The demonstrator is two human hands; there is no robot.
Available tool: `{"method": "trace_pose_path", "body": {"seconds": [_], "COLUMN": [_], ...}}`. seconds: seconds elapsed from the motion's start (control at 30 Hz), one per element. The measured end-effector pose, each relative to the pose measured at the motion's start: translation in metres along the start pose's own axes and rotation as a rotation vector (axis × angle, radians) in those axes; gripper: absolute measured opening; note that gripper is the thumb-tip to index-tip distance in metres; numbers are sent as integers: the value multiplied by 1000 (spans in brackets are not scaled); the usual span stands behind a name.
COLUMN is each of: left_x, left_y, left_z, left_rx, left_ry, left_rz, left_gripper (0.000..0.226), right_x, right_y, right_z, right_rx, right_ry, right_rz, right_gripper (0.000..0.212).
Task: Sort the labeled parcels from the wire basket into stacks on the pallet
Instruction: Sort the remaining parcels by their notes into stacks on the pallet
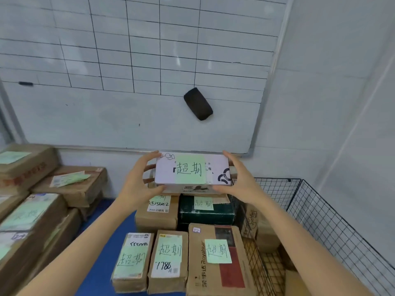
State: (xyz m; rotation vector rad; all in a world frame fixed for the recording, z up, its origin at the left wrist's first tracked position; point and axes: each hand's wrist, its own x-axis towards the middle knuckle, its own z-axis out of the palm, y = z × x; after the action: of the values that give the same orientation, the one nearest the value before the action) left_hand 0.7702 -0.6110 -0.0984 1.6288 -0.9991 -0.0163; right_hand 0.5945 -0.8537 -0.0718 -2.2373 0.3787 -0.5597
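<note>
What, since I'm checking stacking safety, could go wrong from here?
The white rectangular parcel with a green note is held at its ends by the left hand and right hand, so it might slip. Set across the dark green box and brown cardboard box, it may rock if their tops differ.

1. There is a single view, taken from the person's head. It looks forward and down along both forearms, which enter from the bottom edge at 7 and 5 o'clock.
2. It faces a wall squarely. The whiteboard point(149, 82) fills the upper half, from 9 through 12 to 2 o'clock.
3. The left hand point(136, 184) and right hand point(241, 184) grip a white parcel point(192, 169) just below centre, near the lens.
4. The blue pallet point(100, 278) lies beneath at 6 o'clock, and the wire basket point(331, 221) is at 4 o'clock.
5. The wide lens bows the whiteboard's frame near the edges.
</note>
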Motion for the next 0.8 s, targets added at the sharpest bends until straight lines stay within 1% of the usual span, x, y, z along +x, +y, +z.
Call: {"method": "trace_pose_path", "body": {"seconds": [0.1, 0.17, 0.4, 0.6, 0.7, 0.8], "left_x": [4, 6, 17, 22, 20, 21], "left_y": [-22, -36, -75, -86, -93, -100], "left_z": [16, 27, 49, 59, 59, 59], "left_rx": [-14, -8, 78, 296, 410, 465], "left_ry": [-27, -56, -126, -121, -133, -139], "left_rz": [-16, -27, -71, -65, -21, 1], "left_gripper": [81, 82, 83, 81, 79, 79], "right_x": [2, 5, 20, 35, 42, 48], "right_y": [15, 28, 66, 100, 111, 121], "right_z": [-3, -4, -4, -6, -3, 3], "right_rx": [-54, -82, -216, -269, -286, -309], "right_ry": [-42, -59, -103, -82, -124, -163], "right_rz": [60, 91, 149, 175, 196, 209], "right_gripper": [101, 99, 103, 99, 96, 97]}}
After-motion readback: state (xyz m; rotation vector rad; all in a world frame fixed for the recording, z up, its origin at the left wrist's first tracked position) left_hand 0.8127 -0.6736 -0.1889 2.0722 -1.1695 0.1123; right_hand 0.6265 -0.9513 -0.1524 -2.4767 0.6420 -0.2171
